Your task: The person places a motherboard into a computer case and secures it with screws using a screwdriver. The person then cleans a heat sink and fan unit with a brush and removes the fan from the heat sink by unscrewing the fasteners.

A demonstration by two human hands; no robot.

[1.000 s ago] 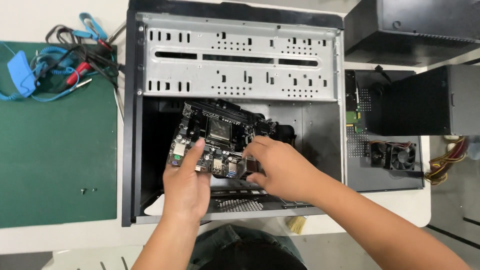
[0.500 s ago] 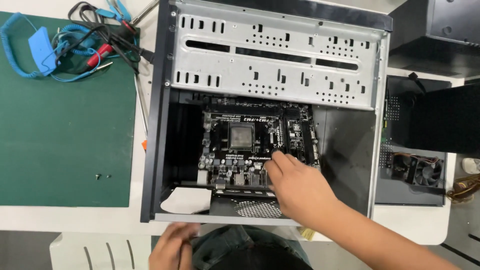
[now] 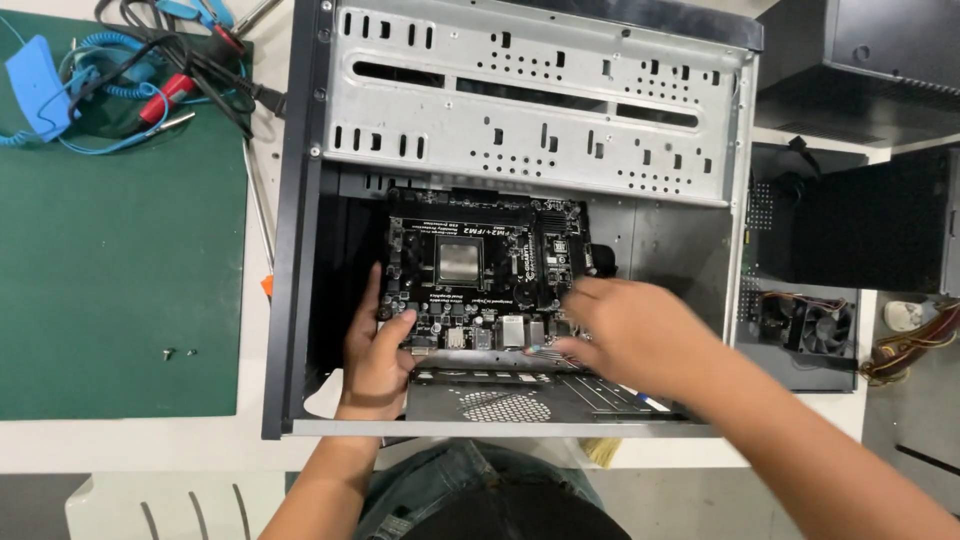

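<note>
A green rubber mat (image 3: 120, 250) lies left of the open black steel computer case (image 3: 300, 300). Inside, the left hand (image 3: 375, 355) pinches the dark square motherboard (image 3: 480, 265) at its left edge; the blurred right hand (image 3: 625, 330) seemingly grips its right corner. Keeping the board level and lowering evenly seems wise.

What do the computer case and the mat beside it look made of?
Computer case: looks like bare sheet metal, dull grey, punched with slots and holes; its outer frame is dark, seemingly painted. Mat: flat matte green, probably rubber or vinyl; the look leaves that open.
</note>
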